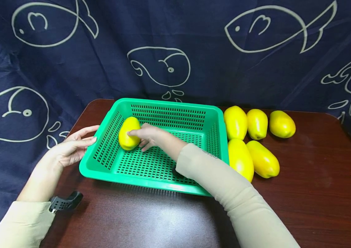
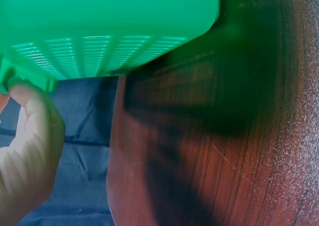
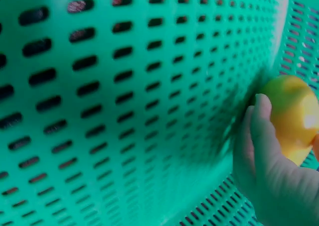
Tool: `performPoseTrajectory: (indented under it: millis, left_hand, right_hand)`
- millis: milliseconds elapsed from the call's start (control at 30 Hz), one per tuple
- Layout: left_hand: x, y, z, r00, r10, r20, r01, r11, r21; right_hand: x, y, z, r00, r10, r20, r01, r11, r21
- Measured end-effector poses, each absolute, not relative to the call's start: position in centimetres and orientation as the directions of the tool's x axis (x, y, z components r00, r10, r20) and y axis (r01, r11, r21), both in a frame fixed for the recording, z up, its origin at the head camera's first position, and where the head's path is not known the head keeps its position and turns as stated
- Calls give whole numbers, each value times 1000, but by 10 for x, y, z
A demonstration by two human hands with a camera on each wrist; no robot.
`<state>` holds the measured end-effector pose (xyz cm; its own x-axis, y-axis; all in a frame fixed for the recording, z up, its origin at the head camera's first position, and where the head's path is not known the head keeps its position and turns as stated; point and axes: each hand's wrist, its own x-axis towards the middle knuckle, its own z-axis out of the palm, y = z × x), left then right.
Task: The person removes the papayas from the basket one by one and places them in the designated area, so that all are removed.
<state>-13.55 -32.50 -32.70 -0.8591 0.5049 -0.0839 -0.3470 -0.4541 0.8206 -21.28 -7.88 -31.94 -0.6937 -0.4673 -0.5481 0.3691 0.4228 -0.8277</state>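
A green plastic basket (image 1: 150, 186) with slotted walls stands on the table. My left hand (image 1: 73, 148) grips its left rim, thumb at the edge; in the left wrist view, the thumb (image 2: 37, 106) lies under the lip. Inside the basket, a yellow mango (image 1: 126, 139) rests near the left wall. My right hand (image 1: 150, 135) reaches in beside it, one digit touching its upper surface and the others spread to its right. In the right wrist view, straight fingers lie along the side of the mango (image 3: 291, 104), and another fingertip shows at the frame's right edge.
Several more yellow mangoes (image 1: 263, 160) lie on the dark wooden table (image 1: 315, 179) just right of the basket, partly behind the right sleeve (image 1: 225, 182). A navy cloth (image 1: 206, 69) with white fish and whale drawings hangs behind. A black strap (image 1: 65, 202) sits at the left wrist.
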Motion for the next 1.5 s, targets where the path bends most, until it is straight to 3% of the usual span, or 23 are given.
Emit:
performPoseTrajectory:
  millis: [500,1133,1500]
  left_hand:
    - [-137,-324,-322,-866,490,-101,-352,-453,819]
    - [-136,-323,-323,-868,485,-107,-353,-451,820]
    - [-136,-325,-328,-873,475,-108,-342,-440,831]
  right_hand:
    - [-199,-91,-317,-669,-583,-460,237,419,-876]
    - [-192,-93,-311,-692,-610,-386,252,297,-921]
    - [-191,-92,-310,-682,-617,-393,251,307,-918]
